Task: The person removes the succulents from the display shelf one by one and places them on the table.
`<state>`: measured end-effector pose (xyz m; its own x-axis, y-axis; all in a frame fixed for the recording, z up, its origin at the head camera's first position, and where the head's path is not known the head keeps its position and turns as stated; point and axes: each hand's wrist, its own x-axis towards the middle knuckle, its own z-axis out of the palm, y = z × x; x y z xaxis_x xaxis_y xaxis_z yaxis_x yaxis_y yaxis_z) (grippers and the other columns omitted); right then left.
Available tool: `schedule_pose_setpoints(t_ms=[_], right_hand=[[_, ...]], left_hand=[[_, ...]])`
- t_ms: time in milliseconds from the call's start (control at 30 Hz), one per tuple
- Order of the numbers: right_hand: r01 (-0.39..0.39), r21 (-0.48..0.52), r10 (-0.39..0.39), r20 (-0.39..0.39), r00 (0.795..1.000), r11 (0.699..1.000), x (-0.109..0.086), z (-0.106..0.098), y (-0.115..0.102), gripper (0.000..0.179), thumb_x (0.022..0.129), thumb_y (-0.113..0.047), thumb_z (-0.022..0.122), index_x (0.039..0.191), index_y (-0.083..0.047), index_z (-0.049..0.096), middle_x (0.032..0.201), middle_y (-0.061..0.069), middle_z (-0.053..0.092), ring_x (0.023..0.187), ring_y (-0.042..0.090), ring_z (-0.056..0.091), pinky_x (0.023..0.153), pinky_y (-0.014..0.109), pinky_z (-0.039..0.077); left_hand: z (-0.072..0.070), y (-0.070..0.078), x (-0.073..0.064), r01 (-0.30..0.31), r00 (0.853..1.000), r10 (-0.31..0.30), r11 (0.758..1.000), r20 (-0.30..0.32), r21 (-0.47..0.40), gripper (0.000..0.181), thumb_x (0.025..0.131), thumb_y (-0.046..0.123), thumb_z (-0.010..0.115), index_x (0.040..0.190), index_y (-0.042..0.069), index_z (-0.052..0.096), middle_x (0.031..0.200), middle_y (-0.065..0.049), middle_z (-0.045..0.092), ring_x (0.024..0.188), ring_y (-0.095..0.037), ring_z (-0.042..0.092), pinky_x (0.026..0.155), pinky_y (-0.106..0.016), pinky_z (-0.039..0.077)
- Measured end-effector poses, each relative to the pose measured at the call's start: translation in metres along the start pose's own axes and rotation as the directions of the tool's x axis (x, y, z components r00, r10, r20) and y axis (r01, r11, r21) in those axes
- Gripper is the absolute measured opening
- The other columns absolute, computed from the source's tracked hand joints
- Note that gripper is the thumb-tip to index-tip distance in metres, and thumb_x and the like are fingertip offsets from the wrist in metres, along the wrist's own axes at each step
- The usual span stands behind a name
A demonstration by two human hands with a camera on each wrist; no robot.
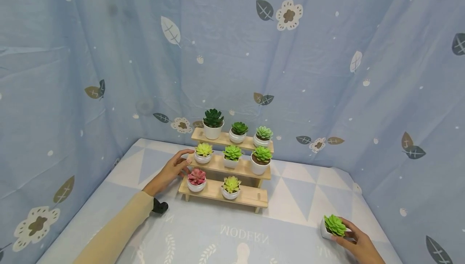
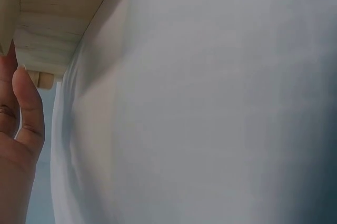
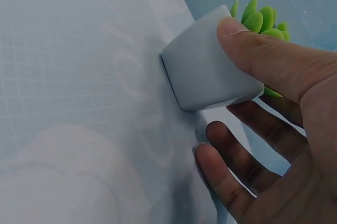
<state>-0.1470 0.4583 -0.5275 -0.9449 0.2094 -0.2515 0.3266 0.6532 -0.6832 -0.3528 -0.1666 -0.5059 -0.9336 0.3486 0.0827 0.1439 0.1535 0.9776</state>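
My left hand (image 1: 176, 166) grips the left end of the middle step of a three-step wooden plant stand (image 1: 218, 165), close to a yellow-green succulent (image 1: 204, 152) in a white pot. In the left wrist view, fingers (image 2: 30, 110) curl at the plank's underside (image 2: 63, 13); the thumb is hidden there. At the lower right, my right hand (image 1: 357, 243) holds a bright green succulent (image 1: 335, 225) by its square white pot (image 3: 205, 63), thumb on one side and fingers on the other. The pot tilts at the cloth; whether it touches is unclear.
Dark green (image 1: 213, 118), green (image 1: 239, 128) and pale green (image 1: 264, 133) succulents stand on the top step. Two green ones (image 1: 232, 152) share the middle step. A red (image 1: 196, 177) and a yellow-green succulent (image 1: 231, 184) occupy the bottom step. Patterned curtains (image 1: 232, 62) surround the cloth-covered table (image 1: 290, 199).
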Motion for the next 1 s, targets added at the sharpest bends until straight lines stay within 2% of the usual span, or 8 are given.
schedule_pose_setpoints(t_ms=[167, 367, 533, 667, 767, 867, 933, 1000], right_hand=[[-0.001, 0.001, 0.001, 0.007, 1.000, 1.000, 0.000, -0.001, -0.001, 0.089, 0.094, -0.046, 0.075, 0.156, 0.003, 0.034, 0.138, 0.036, 0.052, 0.108, 0.034, 0.065, 0.083, 0.049, 0.058], [0.025, 0.031, -0.026, 0.021, 0.999, 0.999, -0.004, -0.003, -0.002, 0.086, 0.094, -0.042, 0.075, 0.158, -0.001, 0.034, 0.147, 0.033, 0.046, 0.109, 0.031, 0.066, 0.086, 0.047, 0.058], [0.057, 0.050, -0.059, 0.042, 0.997, 0.997, -0.010, -0.008, -0.006, 0.084, 0.097, -0.041, 0.073, 0.160, -0.005, 0.030, 0.153, 0.033, 0.037, 0.117, 0.038, 0.061, 0.091, 0.050, 0.056], [0.074, 0.056, -0.077, 0.037, 0.996, 0.996, -0.015, -0.015, -0.013, 0.082, 0.100, -0.043, 0.068, 0.161, -0.008, 0.028, 0.151, 0.031, 0.040, 0.123, 0.042, 0.056, 0.093, 0.053, 0.054], [0.080, 0.086, -0.080, -0.007, 0.997, 0.993, -0.018, -0.019, -0.021, 0.082, 0.099, -0.048, 0.068, 0.161, -0.009, 0.030, 0.151, 0.026, 0.044, 0.121, 0.033, 0.057, 0.093, 0.051, 0.054], [0.102, 0.111, -0.095, -0.067, 0.993, 0.989, -0.019, -0.024, -0.030, 0.080, 0.099, -0.051, 0.067, 0.159, -0.010, 0.034, 0.149, 0.020, 0.047, 0.113, 0.015, 0.059, 0.090, 0.045, 0.055], [0.137, 0.120, -0.125, -0.104, 0.987, 0.983, -0.021, -0.026, -0.035, 0.075, 0.100, -0.050, 0.066, 0.157, -0.011, 0.037, 0.144, 0.007, 0.054, 0.108, 0.007, 0.058, 0.087, 0.040, 0.055], [0.192, 0.111, -0.174, -0.155, 0.973, 0.975, -0.022, -0.025, -0.039, 0.069, 0.101, -0.047, 0.065, 0.154, -0.011, 0.043, 0.135, -0.005, 0.059, 0.104, 0.002, 0.058, 0.084, 0.034, 0.054]], left_hand=[[0.003, 0.018, -0.009, -0.017, 1.000, 0.017, 1.000, 0.011, 0.002, 0.050, 0.110, 0.031, 0.054, 0.156, 0.019, 0.039, 0.116, -0.021, 0.061, 0.096, -0.036, 0.062, 0.083, -0.056, 0.050], [0.002, 0.018, -0.010, -0.018, 1.000, 0.018, 1.000, 0.014, -0.016, 0.050, 0.110, 0.031, 0.054, 0.156, 0.020, 0.040, 0.120, -0.032, 0.058, 0.095, -0.036, 0.062, 0.082, -0.054, 0.051], [0.001, 0.015, -0.010, -0.018, 1.000, 0.018, 1.000, 0.017, -0.012, 0.050, 0.110, 0.031, 0.054, 0.156, 0.019, 0.039, 0.121, -0.031, 0.058, 0.096, -0.038, 0.062, 0.082, -0.052, 0.052], [0.000, 0.015, -0.011, -0.012, 1.000, 0.011, 1.000, 0.015, 0.008, 0.052, 0.110, 0.033, 0.053, 0.157, 0.019, 0.038, 0.120, -0.029, 0.058, 0.099, -0.042, 0.061, 0.083, -0.052, 0.052], [0.000, 0.015, -0.011, -0.014, 1.000, 0.014, 1.000, 0.011, 0.022, 0.052, 0.110, 0.033, 0.052, 0.158, 0.018, 0.036, 0.121, -0.032, 0.057, 0.101, -0.046, 0.060, 0.084, -0.054, 0.051], [0.000, 0.016, -0.011, -0.027, 1.000, 0.027, 0.999, 0.011, 0.024, 0.054, 0.110, 0.033, 0.052, 0.158, 0.016, 0.035, 0.123, -0.037, 0.055, 0.103, -0.050, 0.059, 0.085, -0.059, 0.051], [0.001, 0.015, -0.010, -0.032, 0.999, 0.031, 0.999, 0.011, 0.019, 0.054, 0.110, 0.033, 0.053, 0.158, 0.016, 0.036, 0.124, -0.038, 0.054, 0.104, -0.051, 0.059, 0.086, -0.062, 0.050], [-0.001, 0.006, -0.005, -0.037, 0.999, 0.036, 0.999, 0.006, 0.019, 0.053, 0.109, 0.035, 0.054, 0.158, 0.019, 0.038, 0.123, -0.036, 0.056, 0.103, -0.049, 0.060, 0.085, -0.060, 0.051]])
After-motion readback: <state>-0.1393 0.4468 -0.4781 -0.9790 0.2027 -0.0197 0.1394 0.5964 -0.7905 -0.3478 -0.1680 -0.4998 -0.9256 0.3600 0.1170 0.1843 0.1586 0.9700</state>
